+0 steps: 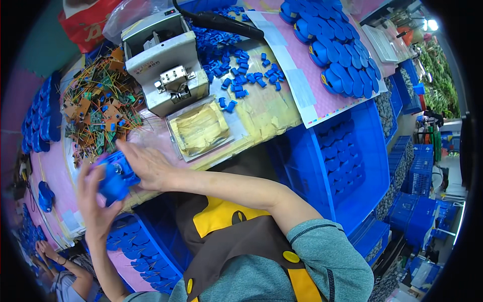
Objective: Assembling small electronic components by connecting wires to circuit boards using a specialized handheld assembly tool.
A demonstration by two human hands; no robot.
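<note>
Out over the left end of the bench, both my hands are closed around a blue plastic housing (113, 182) with a hollow, detailed inner side. My left hand (98, 204) grips it from the near left, thumb and fingers around its rounded side. My right hand (147, 165) reaches across from the right, its fingers at the housing's upper edge and partly hidden. Just beyond the hands lies a heap of small circuit boards (103, 110) in brown and green with thin wires.
A grey bench machine (163, 65) stands behind a taped yellow pad (198, 128). Small blue parts (241, 75) lie scattered beside it. Rows of blue shells (342, 55) cover the right side. Blue bins (352, 166) stand below the bench edge. Another person's hands (48, 250) show at lower left.
</note>
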